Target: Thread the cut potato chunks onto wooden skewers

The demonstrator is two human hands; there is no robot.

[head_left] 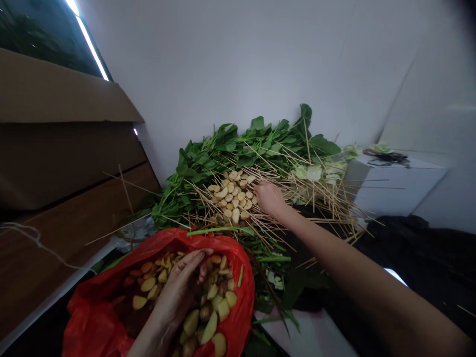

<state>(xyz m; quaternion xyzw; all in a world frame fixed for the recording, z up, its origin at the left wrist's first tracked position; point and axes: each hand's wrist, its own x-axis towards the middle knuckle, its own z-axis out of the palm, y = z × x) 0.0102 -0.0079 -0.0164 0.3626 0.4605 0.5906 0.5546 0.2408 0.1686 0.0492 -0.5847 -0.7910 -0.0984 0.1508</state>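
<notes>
My left hand reaches into a red plastic bag of cut potato pieces. Its fingers are curled in, with the thumb close against them, and what they hold is hidden. Farther off, my right hand is closed at the right edge of a heap of potato slices, among thin wooden skewers. Several slices there look threaded on skewers. Anything inside the right fingers is hidden from me.
Leafy green stems are piled against the white wall. Pale cabbage-like leaves lie to their right, near a white box with a dark item on top. A cardboard box stands at the left. Black plastic covers the right side.
</notes>
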